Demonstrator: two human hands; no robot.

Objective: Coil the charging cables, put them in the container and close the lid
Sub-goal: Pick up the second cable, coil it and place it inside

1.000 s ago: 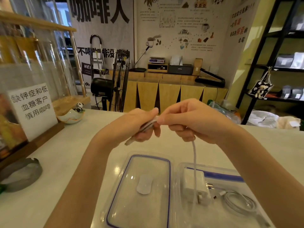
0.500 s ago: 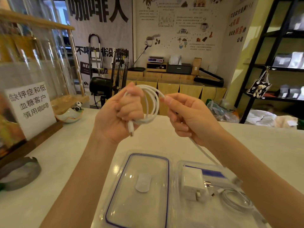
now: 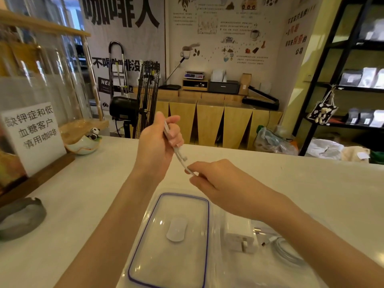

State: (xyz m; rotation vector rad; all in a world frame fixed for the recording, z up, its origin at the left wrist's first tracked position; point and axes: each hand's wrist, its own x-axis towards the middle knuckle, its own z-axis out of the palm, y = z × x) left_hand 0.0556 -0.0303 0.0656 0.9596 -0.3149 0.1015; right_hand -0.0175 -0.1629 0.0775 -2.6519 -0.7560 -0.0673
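My left hand [image 3: 159, 145] is raised above the counter, fingers closed around a white charging cable [image 3: 180, 156] whose plug end hangs below the fist. My right hand [image 3: 216, 180] sits lower and to the right, pinching the same cable a short way down. The clear lid with a blue seal [image 3: 143, 254] lies flat on the counter below my hands. To its right is the clear container [image 3: 239, 273], holding a white power adapter [image 3: 240, 235] and a coiled white cable [image 3: 287, 251], partly hidden by my right forearm.
A sign with Chinese text [image 3: 33, 136] and a glass case stand at the left. A small bowl with a panda figure [image 3: 84, 143] sits behind it. A dark ashtray [image 3: 19, 218] rests near the left edge. A black shelf [image 3: 340, 80] stands far right.
The open loop held between my hands has collapsed into a tight run of cable. My right hand dropped down and right while my left stayed raised.
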